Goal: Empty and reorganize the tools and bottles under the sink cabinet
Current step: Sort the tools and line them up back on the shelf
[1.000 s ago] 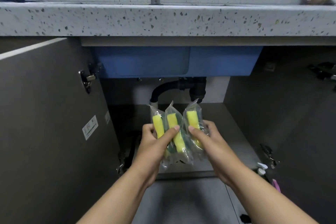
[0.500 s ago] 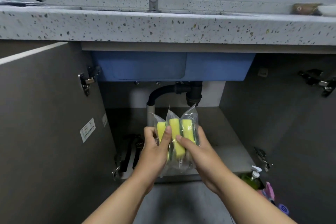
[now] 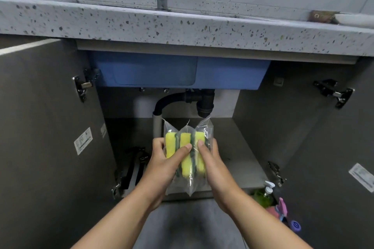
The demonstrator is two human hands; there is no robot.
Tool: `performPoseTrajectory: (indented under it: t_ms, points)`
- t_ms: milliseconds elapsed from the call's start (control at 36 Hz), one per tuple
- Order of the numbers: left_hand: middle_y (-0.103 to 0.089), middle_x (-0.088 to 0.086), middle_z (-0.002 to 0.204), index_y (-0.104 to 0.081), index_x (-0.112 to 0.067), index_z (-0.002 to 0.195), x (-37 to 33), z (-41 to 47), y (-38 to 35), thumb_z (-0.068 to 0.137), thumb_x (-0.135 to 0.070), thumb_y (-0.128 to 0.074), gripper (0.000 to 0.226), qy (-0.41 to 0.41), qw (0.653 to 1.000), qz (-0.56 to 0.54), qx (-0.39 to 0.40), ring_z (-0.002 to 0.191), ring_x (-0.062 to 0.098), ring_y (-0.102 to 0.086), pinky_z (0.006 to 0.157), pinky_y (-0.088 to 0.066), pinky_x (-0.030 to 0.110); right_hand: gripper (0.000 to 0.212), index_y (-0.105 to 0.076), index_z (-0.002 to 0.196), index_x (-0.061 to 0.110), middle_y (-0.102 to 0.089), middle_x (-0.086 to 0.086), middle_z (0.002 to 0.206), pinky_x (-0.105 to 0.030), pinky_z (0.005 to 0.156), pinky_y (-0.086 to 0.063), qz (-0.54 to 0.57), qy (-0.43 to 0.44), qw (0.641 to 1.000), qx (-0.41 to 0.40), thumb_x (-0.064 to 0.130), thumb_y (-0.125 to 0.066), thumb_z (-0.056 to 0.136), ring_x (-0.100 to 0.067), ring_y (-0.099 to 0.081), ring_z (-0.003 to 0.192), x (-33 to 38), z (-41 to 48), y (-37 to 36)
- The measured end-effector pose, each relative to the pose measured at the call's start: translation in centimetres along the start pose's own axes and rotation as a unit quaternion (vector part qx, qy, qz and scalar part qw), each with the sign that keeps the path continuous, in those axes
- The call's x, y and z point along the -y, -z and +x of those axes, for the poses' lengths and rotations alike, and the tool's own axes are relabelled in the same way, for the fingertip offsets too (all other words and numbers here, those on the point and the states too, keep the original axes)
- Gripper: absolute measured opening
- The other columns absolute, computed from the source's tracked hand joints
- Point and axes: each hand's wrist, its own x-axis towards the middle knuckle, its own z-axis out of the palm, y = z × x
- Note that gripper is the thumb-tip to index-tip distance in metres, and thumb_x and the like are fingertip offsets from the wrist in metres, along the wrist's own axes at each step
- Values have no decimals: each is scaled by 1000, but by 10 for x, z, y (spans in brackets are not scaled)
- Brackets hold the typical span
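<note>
Fingers of the left hand [image 3: 162,164] wrap narrowly around one side of three wrapped sponges [image 3: 185,153], thumb across the front; the right hand [image 3: 212,166] mirrors this on the other side. Both hands press inward, so the sponges stand upright, packed edge to edge in a tight row. Each sponge is yellow with a dark green scouring layer, sealed in its own clear plastic sleeve, with loose film sticking out above and below. The squeeze from both sides seems meant to keep the three slippery packets together as one bundle.

The bundle is held just in front of the open cabinet, over the front edge of the cabinet floor [image 3: 238,159]. Behind it hang the black drain pipe [image 3: 204,103] and the blue underside of the sink [image 3: 182,73]. The cabinet floor looks mostly bare toward the middle and right, leaving open room. Dark tools [image 3: 133,166] lie at the left front corner. Both cabinet doors stand wide open. On the room floor to the right, outside the cabinet, a green pump bottle [image 3: 263,196] and a pink spray bottle [image 3: 280,209] stand close together.
</note>
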Motion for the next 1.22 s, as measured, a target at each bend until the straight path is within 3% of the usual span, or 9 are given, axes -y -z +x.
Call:
performPoseTrajectory:
  t_ms: [167,333,444,528,694,833,944,1028,1222]
  points:
    - [-74,-4,106,-51,-39,111,4,-4,-3,63,-68,-84,65,-6,1000,22,-1,99,15,-74,84,-62,43,71,-38,143,53,-50,16,148,-46,118,-36,9,-9,1000,26,81,-53,79,-8,-46,138,-5,-4,-6]
    - [-52,-10,116,-56,-50,106,1,-4,-7,78,-72,-64,36,-45,969,232,-74,107,7,-56,90,-49,31,71,-47,147,35,-54,1,145,-48,117,-37,8,-49,999,-7,77,-31,92,-18,-50,135,1,-3,-5]
    - [-74,-14,101,-64,-41,106,0,-4,-7,92,-53,-65,18,1,987,155,-42,94,5,-71,91,-58,41,43,-54,143,32,-63,1,137,-45,114,-42,23,-49,998,-26,40,-32,108,-17,-59,127,2,4,1]
    - [-74,-15,110,-65,-43,115,2,-6,-9,94,-53,-62,23,46,994,96,-3,106,8,-70,101,-53,46,50,-43,147,47,-52,14,147,-29,110,-42,-26,-15,999,-31,20,-37,105,0,-52,128,1,9,6]
    - [-68,-10,132,-57,-36,136,2,-7,-13,82,-61,-75,62,63,992,-40,103,123,9,-63,104,-51,35,84,-16,154,53,-53,22,142,-32,111,-43,-87,14,996,-15,36,-70,93,1,-54,125,1,5,10]
    - [-70,11,127,-69,-21,127,3,-7,-13,91,-37,-74,40,75,987,-86,114,120,27,-67,89,-58,33,52,-57,128,29,-74,6,114,-40,101,-53,-88,-8,995,46,26,-76,80,-10,-69,108,-2,6,13]
    - [-69,18,128,-69,-18,128,4,-4,-10,91,-42,-73,44,113,976,-134,130,119,35,-66,95,-56,48,59,-57,127,31,-76,3,110,-29,88,-56,-41,-41,995,85,24,-77,72,-13,-72,103,1,13,28]
    - [-66,20,131,-67,-17,131,9,5,-18,92,-44,-72,47,136,970,-142,145,122,38,-64,103,-50,57,61,-56,131,30,-76,1,111,-37,91,-59,-18,-75,994,78,29,-80,75,-17,-74,101,2,20,42]
    - [-64,17,135,-63,-16,136,53,41,-77,95,-37,-69,47,209,945,-157,197,127,33,-61,110,-47,51,39,-60,124,18,-75,-8,109,-45,93,-58,-25,-91,994,-52,17,-74,88,-24,-74,97,-15,42,107]
